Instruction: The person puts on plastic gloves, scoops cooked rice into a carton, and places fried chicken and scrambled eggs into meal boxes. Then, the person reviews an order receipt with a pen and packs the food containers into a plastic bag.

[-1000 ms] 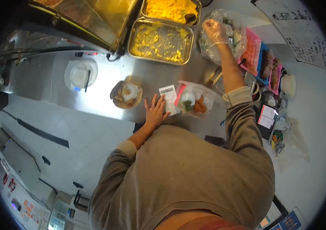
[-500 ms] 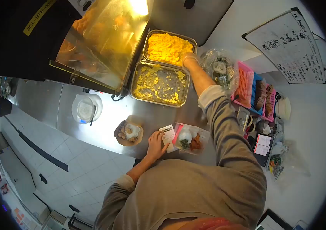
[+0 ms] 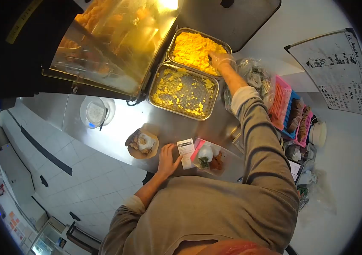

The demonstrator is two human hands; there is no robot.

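Observation:
At the back tray [image 3: 171, 47], full of yellow crumbly food [image 3: 193, 50], my right hand [image 3: 222, 62] in a clear glove reaches into the food at the right end. Its fingertips are curled and partly sunk in, so what they grip is hidden. My left hand [image 3: 167, 160] is bare and rests with fingers apart at the left edge of a printed slip [image 3: 185, 148]. Right of the slip lies a clear bag [image 3: 227, 163] with rice [image 3: 205, 152], greens and reddish-brown food [image 3: 217, 161]. A brown paper bowl [image 3: 142, 154] of rice and pieces stands to the left.
A wire-mesh tray [image 3: 184, 90] with yellow scraps stands before the full one. A lit glass cabinet [image 3: 117, 46] is at the left, a tub [image 3: 95, 114] below it. On the right are a plastic bag [image 3: 255, 78], a pink basket [image 3: 279, 102] and a whiteboard [image 3: 334, 72].
My right hand has gone from the plastic bag at the right to the yellow food, and now reaches further into it. My left hand has shifted slightly left on the slip. The view has tilted.

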